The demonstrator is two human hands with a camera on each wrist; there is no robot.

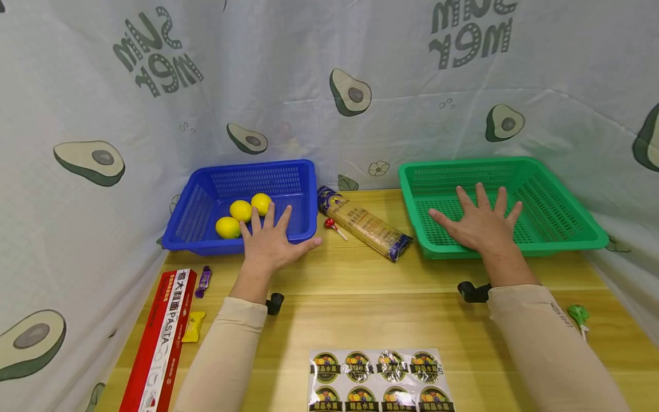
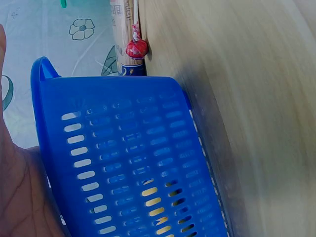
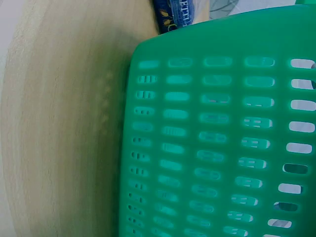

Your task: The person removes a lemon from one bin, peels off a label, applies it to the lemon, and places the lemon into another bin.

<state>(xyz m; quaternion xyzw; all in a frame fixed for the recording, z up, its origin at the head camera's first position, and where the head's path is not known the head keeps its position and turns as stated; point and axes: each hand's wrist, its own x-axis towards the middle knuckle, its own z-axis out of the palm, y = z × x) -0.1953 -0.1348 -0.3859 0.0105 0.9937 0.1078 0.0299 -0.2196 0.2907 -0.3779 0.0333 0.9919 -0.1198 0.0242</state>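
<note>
In the head view my left hand [image 1: 269,245] spreads its fingers over the front rim of the blue basket [image 1: 206,171]. Three yellow lemons [image 1: 240,211] lie inside that basket, just beyond the fingertips. My right hand [image 1: 485,224], fingers splayed, is over the front of the green basket [image 1: 571,234], where nothing lies in the visible part. Neither hand grips anything. The left wrist view has the palm [image 2: 22,192] beside the blue basket's slotted wall [image 2: 113,148]. In the right wrist view the green slotted wall [image 3: 197,133] fills the right side, and the hand is out of view.
Between the baskets lie a spaghetti packet [image 1: 365,223] and a red lollipop [image 1: 331,224]. At left are a red pasta box [image 1: 159,343], a purple candy [image 1: 203,281] and a yellow candy [image 1: 193,327]. A sticker sheet [image 1: 381,383] lies in front, a green lollipop [image 1: 579,313] at right.
</note>
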